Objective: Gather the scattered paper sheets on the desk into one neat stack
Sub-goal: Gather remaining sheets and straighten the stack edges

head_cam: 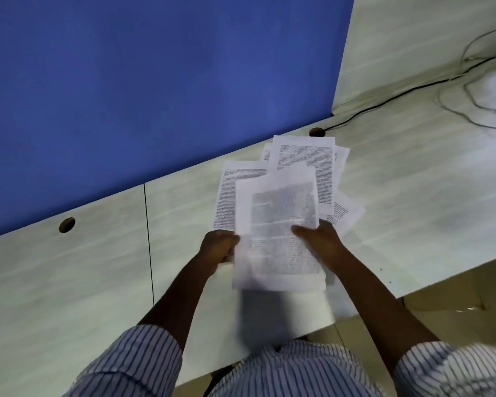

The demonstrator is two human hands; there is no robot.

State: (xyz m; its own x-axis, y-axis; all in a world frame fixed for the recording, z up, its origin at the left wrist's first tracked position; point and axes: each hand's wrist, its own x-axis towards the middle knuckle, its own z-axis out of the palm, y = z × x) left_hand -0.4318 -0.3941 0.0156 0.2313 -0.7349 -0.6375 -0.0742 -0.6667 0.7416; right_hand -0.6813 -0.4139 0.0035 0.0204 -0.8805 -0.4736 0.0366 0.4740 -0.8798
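Striped sleeves (143, 356) fill the bottom of the view, and both forearms reach forward over the worktop (69, 282). Left hand (219, 246) curls round the left edge of a held bundle of sheets (281, 253). Right hand (318, 236) pinches the bundle's right edge, thumb lying on the printed face, fingers hidden underneath. That bundle is blurred and seems raised off the worktop, its edges not yet squared.

Just beyond it, at least 4 loose sheets (307, 161) lie fanned and overlapping on the worktop, near the blue partition (126, 81) and a cable hole (317, 132).

I judge the gathering partly done: some pages are in hand, the fanned ones are left to collect, and the lot needs tapping into 1 even stack. Further out, a black cable (384, 104) runs right, where a pale blurred patch may be more paper; I cannot tell.
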